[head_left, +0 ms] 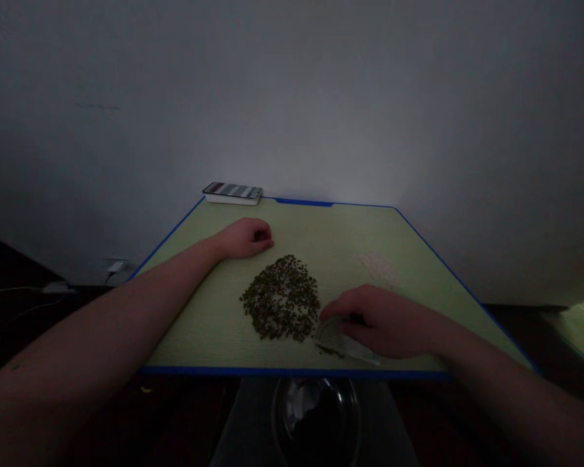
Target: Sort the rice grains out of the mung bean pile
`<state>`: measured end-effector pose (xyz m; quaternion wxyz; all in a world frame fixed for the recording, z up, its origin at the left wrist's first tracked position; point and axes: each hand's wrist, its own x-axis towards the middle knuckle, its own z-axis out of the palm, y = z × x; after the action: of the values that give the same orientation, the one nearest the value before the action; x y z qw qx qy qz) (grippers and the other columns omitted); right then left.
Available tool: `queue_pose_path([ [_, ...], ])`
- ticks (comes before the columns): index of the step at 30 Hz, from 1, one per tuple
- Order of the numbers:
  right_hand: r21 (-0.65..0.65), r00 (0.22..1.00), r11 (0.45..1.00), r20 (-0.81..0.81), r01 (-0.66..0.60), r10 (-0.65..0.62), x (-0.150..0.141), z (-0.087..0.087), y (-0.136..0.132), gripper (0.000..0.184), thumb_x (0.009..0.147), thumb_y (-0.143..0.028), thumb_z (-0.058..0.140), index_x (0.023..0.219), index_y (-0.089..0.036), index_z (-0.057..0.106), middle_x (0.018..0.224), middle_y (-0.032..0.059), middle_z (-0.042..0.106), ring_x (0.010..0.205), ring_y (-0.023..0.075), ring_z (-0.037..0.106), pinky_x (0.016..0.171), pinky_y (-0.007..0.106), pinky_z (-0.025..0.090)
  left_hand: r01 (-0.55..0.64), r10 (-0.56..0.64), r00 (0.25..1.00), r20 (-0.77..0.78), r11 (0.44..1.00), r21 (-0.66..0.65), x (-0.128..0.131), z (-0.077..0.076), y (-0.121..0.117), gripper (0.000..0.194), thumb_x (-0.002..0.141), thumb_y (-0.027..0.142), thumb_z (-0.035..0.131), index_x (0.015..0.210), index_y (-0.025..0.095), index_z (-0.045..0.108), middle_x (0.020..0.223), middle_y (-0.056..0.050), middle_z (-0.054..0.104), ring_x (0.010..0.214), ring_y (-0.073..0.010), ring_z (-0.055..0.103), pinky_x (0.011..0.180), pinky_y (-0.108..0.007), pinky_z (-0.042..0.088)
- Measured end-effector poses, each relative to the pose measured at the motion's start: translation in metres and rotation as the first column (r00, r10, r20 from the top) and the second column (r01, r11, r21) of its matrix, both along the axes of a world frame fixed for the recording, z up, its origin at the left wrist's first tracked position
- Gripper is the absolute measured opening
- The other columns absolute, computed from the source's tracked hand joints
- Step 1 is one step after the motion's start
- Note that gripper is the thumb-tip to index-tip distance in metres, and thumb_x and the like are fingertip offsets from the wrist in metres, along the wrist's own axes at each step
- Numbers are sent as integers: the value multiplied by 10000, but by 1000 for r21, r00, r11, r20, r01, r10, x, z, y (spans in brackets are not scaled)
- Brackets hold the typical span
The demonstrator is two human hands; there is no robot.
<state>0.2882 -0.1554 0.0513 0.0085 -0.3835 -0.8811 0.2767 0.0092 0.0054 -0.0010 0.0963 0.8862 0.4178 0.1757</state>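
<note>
A green bench [199,337] stands over a glass bowl [316,421] with something white inside, and a heap of dark beans [279,298] lies on the bench. The right hand [384,322] is clamped on a pale plastic scraper [335,340] just beside the heap, while the left hand [246,238] rests curled, holding nothing visible.

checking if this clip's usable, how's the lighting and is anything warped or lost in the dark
In the head view the light is dim and grainy, with a pale glow on the wall above the green board; the bowl sinks into shadow, and wide-angle distortion stretches the right forearm.
</note>
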Motion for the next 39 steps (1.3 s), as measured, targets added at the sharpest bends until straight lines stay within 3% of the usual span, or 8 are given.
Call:
queue_pose_path([
  [7,-52,989,987,-21,-151,150,-6,3,2,375,810,-86,508,1103,-218,701,1036,46,726,935,181,644,830,269,446,-5,4,1000,-4,1000,-12,1,1,-1,272,771,418,543,758,158,621,639,-5,575,574,-107,468,556,-246,332],
  [18,-84,991,991,-96,-102,94,1,-1,-6,327,824,-103,534,1099,-180,696,1042,52,719,967,165,638,859,255,442,-4,3,1000,-25,1000,-17,0,3,-2,258,764,403,543,758,158,622,659,-14,578,584,-116,476,572,-255,338],
  [22,-72,993,994,-88,-79,73,2,0,-22,301,832,-115,526,1060,-203,703,1003,38,720,932,164,639,834,254,446,-1,1,1000,-7,1000,-20,0,1,-1,270,769,415,539,758,159,622,642,-8,573,576,-115,471,560,-254,332],
  [26,-70,991,996,-117,54,-62,7,-12,-49,283,893,-191,467,1064,-244,687,983,30,718,900,162,644,796,267,471,7,-7,1000,-2,1000,-12,0,1,-1,270,771,414,542,749,156,616,634,-3,568,570,-108,463,552,-247,328],
  [29,42,923,938,-194,345,-331,6,-27,-66,349,896,-238,464,1209,-238,618,1114,62,690,998,195,631,856,322,480,4,-4,1000,-1,1000,-9,0,1,-1,264,771,405,544,744,153,616,630,0,564,568,-103,461,548,-240,324],
  [30,46,907,924,-213,381,-364,4,-31,-69,353,892,-233,457,1204,-234,623,1108,66,693,987,198,638,845,328,488,5,-5,1000,-1,1000,-7,0,1,-1,263,772,403,543,742,152,616,630,0,563,570,-102,461,549,-239,324],
  [39,35,844,861,-226,507,-487,-7,-39,-66,352,851,-248,482,1151,-216,663,1029,83,719,893,227,670,759,375,533,16,-16,1000,-9,1000,-8,-1,0,0,264,778,403,538,749,150,611,638,-3,565,563,-98,461,550,-238,329],
])
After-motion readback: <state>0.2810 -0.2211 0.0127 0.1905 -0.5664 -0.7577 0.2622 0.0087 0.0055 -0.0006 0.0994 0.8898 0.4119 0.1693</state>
